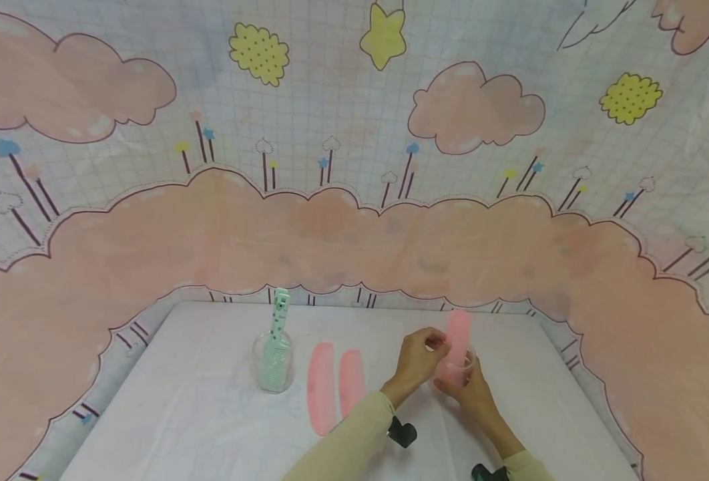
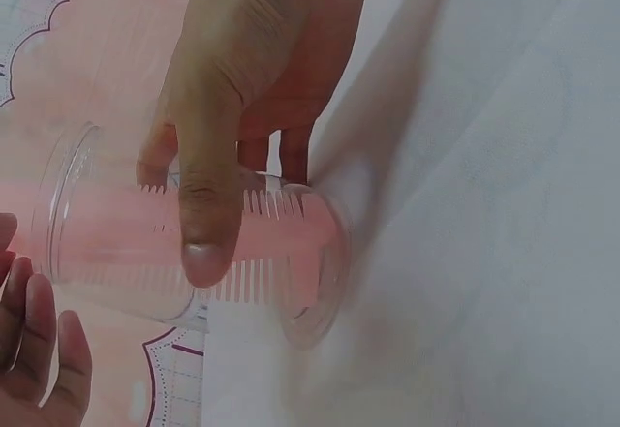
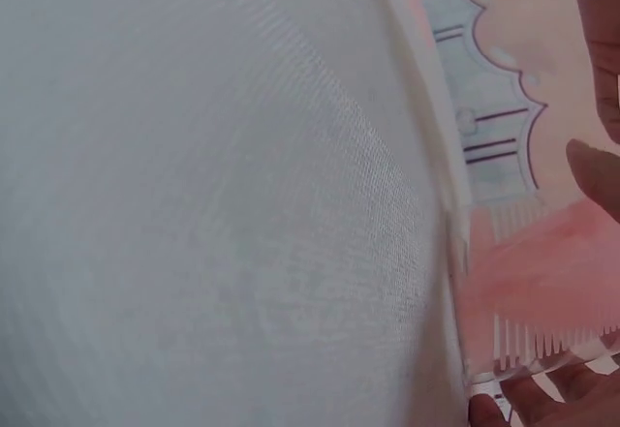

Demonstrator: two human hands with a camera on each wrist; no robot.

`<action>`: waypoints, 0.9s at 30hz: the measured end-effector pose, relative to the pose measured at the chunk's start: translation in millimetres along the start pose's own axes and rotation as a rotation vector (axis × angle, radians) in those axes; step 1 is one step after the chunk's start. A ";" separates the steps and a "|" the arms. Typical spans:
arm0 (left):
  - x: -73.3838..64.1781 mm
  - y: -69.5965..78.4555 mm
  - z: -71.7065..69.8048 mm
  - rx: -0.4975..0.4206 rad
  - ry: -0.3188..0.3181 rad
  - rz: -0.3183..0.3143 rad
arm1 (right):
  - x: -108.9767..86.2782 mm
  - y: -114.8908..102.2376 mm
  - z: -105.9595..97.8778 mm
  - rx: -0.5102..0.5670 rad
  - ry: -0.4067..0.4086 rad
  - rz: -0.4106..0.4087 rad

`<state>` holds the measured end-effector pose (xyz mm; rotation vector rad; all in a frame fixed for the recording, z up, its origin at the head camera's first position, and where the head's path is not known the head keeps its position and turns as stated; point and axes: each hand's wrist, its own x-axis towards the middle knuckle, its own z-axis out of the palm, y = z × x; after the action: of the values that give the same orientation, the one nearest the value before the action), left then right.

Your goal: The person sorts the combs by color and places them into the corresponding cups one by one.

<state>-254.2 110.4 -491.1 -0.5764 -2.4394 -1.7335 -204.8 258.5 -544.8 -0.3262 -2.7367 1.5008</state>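
Note:
A pink comb stands upright in a clear plastic cup at the right of the table. My left hand pinches the comb's upper part above the rim. Lower down, my right hand holds the cup around its side. In the left wrist view the cup looks sideways, with the right thumb across it. Comb teeth show along two sides there; whether a second comb is inside I cannot tell. The right wrist view catches pink comb through the cup, near several fingers.
Two pink combs, a longer one and a shorter one, lie side by side mid-table, close to the left forearm. Left of them, another clear cup holds green comb-like items. A patterned cloth hangs behind the white table.

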 end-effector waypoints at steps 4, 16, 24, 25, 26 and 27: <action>5.9 -3.3 -2.6 -0.016 -0.012 -0.001 | 7.1 -2.3 0.4 0.043 0.018 -0.027; 13.9 -10.9 -22.1 -0.060 -0.006 0.035 | 27.2 -3.3 2.0 0.176 0.036 -0.068; 6.5 -10.4 -50.1 -0.062 0.011 0.056 | 31.3 3.2 -0.7 0.132 0.026 -0.062; 5.1 -10.7 -54.2 -0.056 0.012 0.059 | 31.7 4.0 -0.8 0.136 0.021 -0.068; 3.8 -10.8 -58.5 -0.053 0.014 0.060 | 32.0 4.6 -0.9 0.140 0.020 -0.077; 2.6 -11.0 -62.4 -0.045 0.014 0.060 | 32.0 5.1 -1.1 0.139 0.019 -0.083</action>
<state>-269.2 50.1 -478.3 -0.6338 -2.3543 -1.7668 -235.0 268.0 -551.5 -0.2210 -2.5798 1.6456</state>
